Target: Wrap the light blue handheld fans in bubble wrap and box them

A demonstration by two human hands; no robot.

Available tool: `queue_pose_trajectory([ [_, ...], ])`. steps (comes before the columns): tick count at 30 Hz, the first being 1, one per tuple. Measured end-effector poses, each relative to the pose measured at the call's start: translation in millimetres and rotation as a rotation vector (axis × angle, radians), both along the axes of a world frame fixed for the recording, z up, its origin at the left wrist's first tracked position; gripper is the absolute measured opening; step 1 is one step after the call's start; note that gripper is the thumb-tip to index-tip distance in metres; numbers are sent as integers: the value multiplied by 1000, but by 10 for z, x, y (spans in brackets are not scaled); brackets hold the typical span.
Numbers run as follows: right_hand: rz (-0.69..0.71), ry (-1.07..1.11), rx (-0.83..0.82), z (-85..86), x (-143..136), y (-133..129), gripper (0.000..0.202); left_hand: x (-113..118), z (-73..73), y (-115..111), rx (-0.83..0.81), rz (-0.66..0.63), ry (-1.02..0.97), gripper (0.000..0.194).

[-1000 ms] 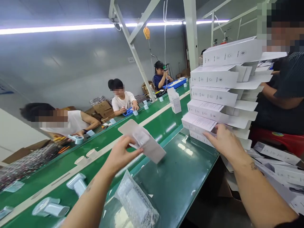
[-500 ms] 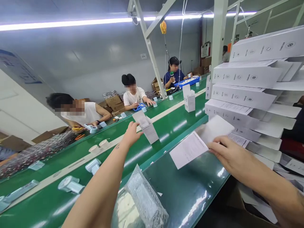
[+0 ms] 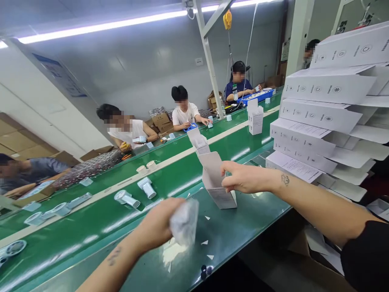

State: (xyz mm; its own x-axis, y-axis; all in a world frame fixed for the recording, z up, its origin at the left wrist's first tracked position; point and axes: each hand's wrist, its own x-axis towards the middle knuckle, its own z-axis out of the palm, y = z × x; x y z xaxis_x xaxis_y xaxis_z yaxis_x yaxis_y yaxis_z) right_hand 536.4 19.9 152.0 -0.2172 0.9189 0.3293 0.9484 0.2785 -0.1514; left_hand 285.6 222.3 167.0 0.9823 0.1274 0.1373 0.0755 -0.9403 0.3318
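Note:
My left hand (image 3: 165, 221) is closed round a clear bubble-wrapped packet (image 3: 184, 223), blurred by motion, above the near edge of the green belt. To its right, an open white box (image 3: 221, 198) stands on the dark green work surface (image 3: 243, 221) with its flap raised. My right hand (image 3: 240, 177) has its fingers at the rim of this box, gripping its side. Behind it a second white box (image 3: 199, 142) with a lifted flap is on the belt. Farther back stands another white box (image 3: 255, 119).
Flat white cartons (image 3: 322, 105) are stacked high on the right. Pale blue parts (image 3: 146, 187) lie on the green conveyor belt (image 3: 170, 178). Several people sit across the belt, one beside a blue tray (image 3: 257, 97). Small paper scraps (image 3: 210, 257) dot the work surface.
The view has shifted left. My left hand has left the box on the belt and taken the bubble-wrapped packet. The box in my right hand now stands upright, open side up.

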Motion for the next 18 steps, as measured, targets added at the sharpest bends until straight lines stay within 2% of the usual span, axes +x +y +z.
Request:
queue_pose_trajectory([
  [2, 37, 53, -1, -16, 31, 9, 12, -18, 314, -22, -300, 183, -357, 35],
  [4, 71, 96, 27, -34, 52, 20, 9, 94, 523, -108, -536, 269, -669, 37],
  [6, 85, 148, 40, -61, 65, 33, 14, 322, 605, -217, -722, 236, -824, 35],
  [9, 52, 218, 36, -126, 88, 32, 22, 679, 581, -293, -882, 154, -824, 45],
  [11, 25, 267, 51, -178, 117, 11, 22, 796, 560, -265, -849, 139, -695, 49],
  [13, -1, 321, 73, -226, 154, -19, 20, 807, 592, -233, -755, 144, -546, 49],
  [16, -23, 393, 89, -277, 210, -52, 18, 793, 758, -298, -499, 112, -349, 40],
  [18, -11, 429, 94, -301, 240, -57, 17, 875, 921, -418, -261, -27, -198, 30],
])
